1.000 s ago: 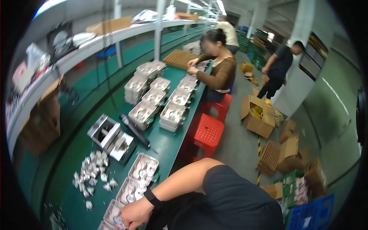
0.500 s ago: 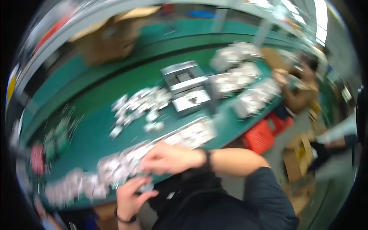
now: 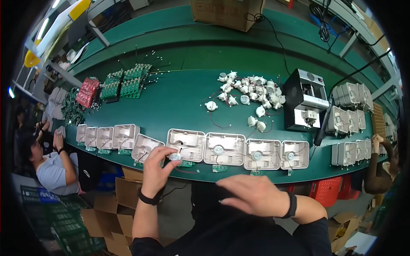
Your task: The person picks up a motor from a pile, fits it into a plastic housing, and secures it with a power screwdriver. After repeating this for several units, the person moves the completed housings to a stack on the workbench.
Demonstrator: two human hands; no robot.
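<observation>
Between the thumb and fingertips of my left hand [image 3: 154,168] is a small round white part [image 3: 175,156] with a silver face and thin wires. It is held over the near edge of an open white plastic box [image 3: 193,145]. My right hand [image 3: 254,194] hovers in front of the table edge, fingers stretched out and thumb apart, with nothing visible in it. To the right, more open white boxes [image 3: 225,158] stand in the row, each with a similar round part [image 3: 218,149] inside. Small green circuit boards [image 3: 221,168] hang at the front of several boxes.
Loose round white parts [image 3: 250,87] lie heaped on the green table [image 3: 171,102]. Right of them stands a black and silver machine [image 3: 304,100], with stacked white boxes [image 3: 348,119] beyond. Green boards [image 3: 128,83] lie far left. Co-workers [image 3: 55,164] sit at both ends.
The view has swung and is now sharp. My hands were close together over the boxes; now they are apart, with the right hand drawn away to the right.
</observation>
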